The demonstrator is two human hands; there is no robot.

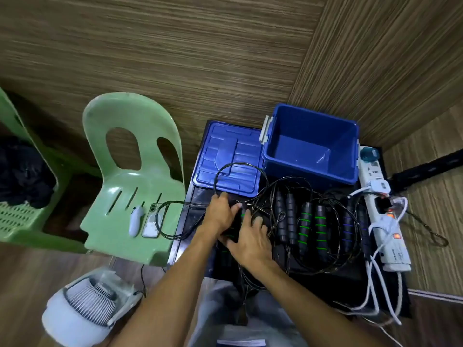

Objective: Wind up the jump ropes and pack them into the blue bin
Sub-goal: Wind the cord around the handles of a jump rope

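Several jump ropes lie tangled on a black table [325,284], their thin black cords [240,169] looping over the table and off its left side. Plain black handles [284,216], green-ringed handles [312,224] and blue-ringed handles [348,224] lie side by side. The blue bin [310,146] stands open and empty at the back right. Its blue lid [230,161] lies flat to its left. My left hand [220,212] and my right hand [250,239] both grip a pair of green-ringed handles [241,216] at the table's left part.
A white power strip [383,221] with white cables runs along the table's right edge. A green plastic chair [135,176] on the left carries a phone [151,224] and a small white controller [135,221]. A white fan [87,304] sits on the floor.
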